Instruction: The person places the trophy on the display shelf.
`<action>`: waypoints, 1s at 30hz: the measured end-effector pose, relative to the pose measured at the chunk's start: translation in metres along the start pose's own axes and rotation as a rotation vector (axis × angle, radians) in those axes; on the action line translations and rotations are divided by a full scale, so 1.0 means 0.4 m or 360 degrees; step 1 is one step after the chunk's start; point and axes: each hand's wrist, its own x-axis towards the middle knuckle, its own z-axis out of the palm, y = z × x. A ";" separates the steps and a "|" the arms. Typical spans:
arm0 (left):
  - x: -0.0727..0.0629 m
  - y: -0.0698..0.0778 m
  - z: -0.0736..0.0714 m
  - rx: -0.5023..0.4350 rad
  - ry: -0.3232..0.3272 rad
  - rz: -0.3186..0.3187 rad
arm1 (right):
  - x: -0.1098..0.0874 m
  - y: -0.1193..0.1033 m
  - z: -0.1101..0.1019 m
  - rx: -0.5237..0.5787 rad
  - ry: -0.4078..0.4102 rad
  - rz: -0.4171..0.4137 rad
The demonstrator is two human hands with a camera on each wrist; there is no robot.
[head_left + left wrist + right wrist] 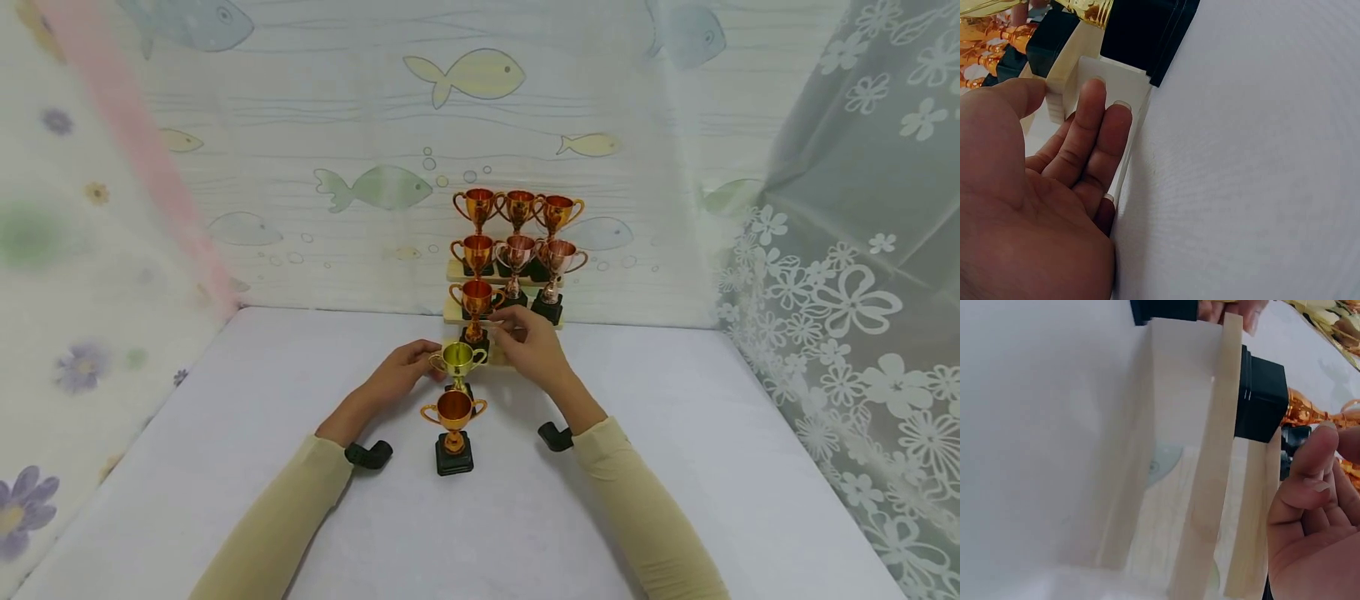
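Note:
A pale wooden stepped stand [1200, 506] bears rows of small trophies with black bases. My right hand [531, 346] is at an orange trophy [477, 297] on the lowest step, its bent thumb and forefinger pinching close to the handle and stem. That trophy's base [1263, 397] sits on the step. At the stand's left end, my left hand [401, 369] touches the board [1063, 75] with the thumb, its other fingers nearly straight. Close by stands a gold trophy [458, 359], partly hidden by another orange trophy [453, 412] in front of it.
Higher up the stand are more orange trophies [519, 205] and pinkish copper trophies [561, 255]. White cloth [660, 375] covers the table. A fish-patterned curtain [337, 125] hangs behind, and sheer floral fabric [862, 333] hangs at the right.

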 end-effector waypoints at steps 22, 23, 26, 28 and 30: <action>-0.002 0.001 0.001 0.0005 0.0004 -0.0019 | -0.097 0.019 -0.011 -0.0045 -0.0552 -0.0124; -0.002 0.001 0.001 0.0009 0.0003 -0.0021 | -0.100 0.021 -0.011 -0.0034 -0.0604 -0.0137; -0.002 -0.001 0.002 0.0008 0.0007 -0.0017 | -0.104 0.026 -0.005 0.0000 -0.0735 -0.0186; -0.002 -0.001 0.002 0.0005 0.0013 -0.0013 | -0.105 0.028 0.001 0.0017 -0.0801 -0.0223; -0.002 -0.001 0.002 0.0009 0.0018 -0.0011 | -0.108 0.027 0.009 -0.0001 -0.0856 -0.0240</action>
